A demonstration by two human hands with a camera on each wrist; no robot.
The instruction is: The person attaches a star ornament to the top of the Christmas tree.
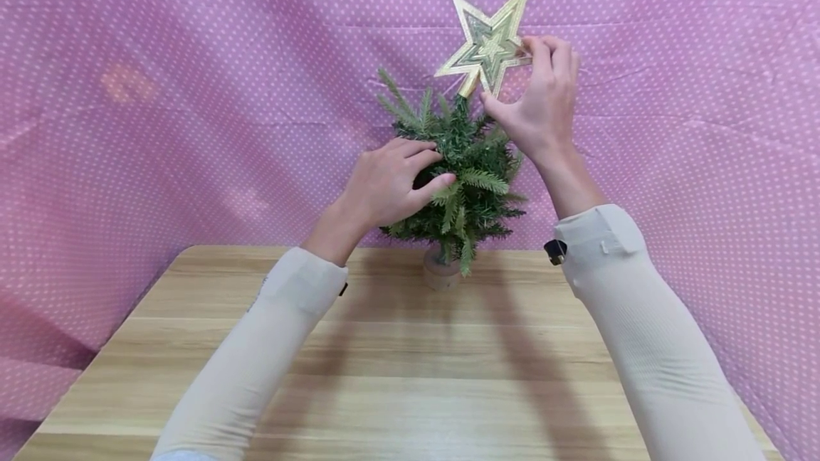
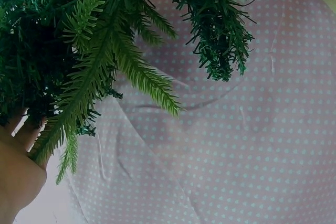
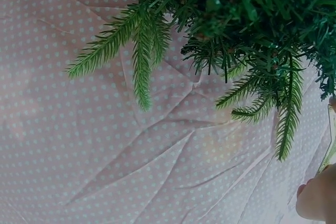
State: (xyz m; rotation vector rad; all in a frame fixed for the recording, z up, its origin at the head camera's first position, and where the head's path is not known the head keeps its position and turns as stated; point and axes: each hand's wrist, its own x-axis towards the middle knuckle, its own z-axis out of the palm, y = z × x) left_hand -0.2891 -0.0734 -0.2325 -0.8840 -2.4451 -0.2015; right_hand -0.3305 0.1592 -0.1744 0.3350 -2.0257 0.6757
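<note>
A small artificial Christmas tree (image 1: 477, 162) stands in a round pale base (image 1: 442, 272) near the table's far edge. At its tip, tilted, is a gold star tree topper (image 1: 490, 45); its sleeve meets the top sprig, though how far it sits over it I cannot tell. My right hand (image 1: 544, 98) holds the star by its right side, thumb near a lower point and fingers at the right one. Among the upper left branches, my left hand (image 1: 397, 180) grips the tree, its fingertips partly hidden by needles. Green sprigs (image 2: 92, 66) hang close in the left wrist view.
The wood-grain table (image 1: 410, 375) stretches toward me, with shadows of both arms on it. Pink dotted cloth (image 1: 256, 91) hangs behind the tree and along both sides. Dark wrist devices (image 1: 555, 252) show at the cuffs.
</note>
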